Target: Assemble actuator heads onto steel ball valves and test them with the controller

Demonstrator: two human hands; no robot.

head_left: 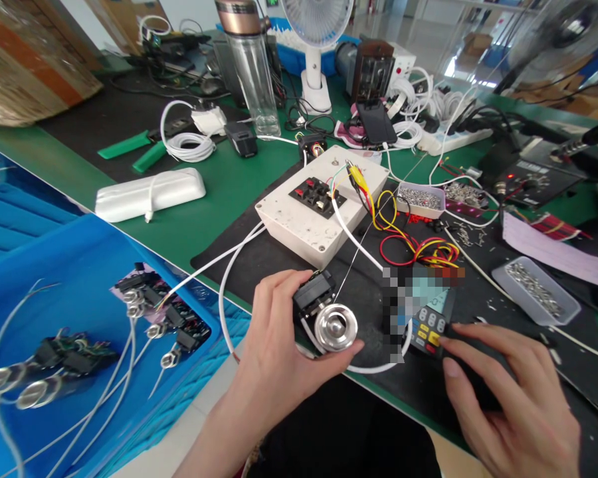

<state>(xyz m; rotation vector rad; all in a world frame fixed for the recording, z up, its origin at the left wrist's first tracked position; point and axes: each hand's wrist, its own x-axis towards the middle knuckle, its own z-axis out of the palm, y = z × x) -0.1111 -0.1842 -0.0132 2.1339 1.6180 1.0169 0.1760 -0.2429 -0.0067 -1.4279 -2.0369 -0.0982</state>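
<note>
My left hand grips an electronic assembly with a round shiny metal end and a black module above it. A white cable curves away from the assembly to the right. My right hand reaches over a handheld keypad device. Its index finger is at the lower keys and the thumb is held apart below. The device has a small lit display, and a pixelated patch hides its left part. Behind my left hand stands a beige box with a black terminal panel on top, wires clipped in.
A blue tray at left holds several similar assemblies. Yellow and red leads lie behind the device. Small-parts trays stand to the right. A glass bottle, a white fan and a black control unit stand farther back.
</note>
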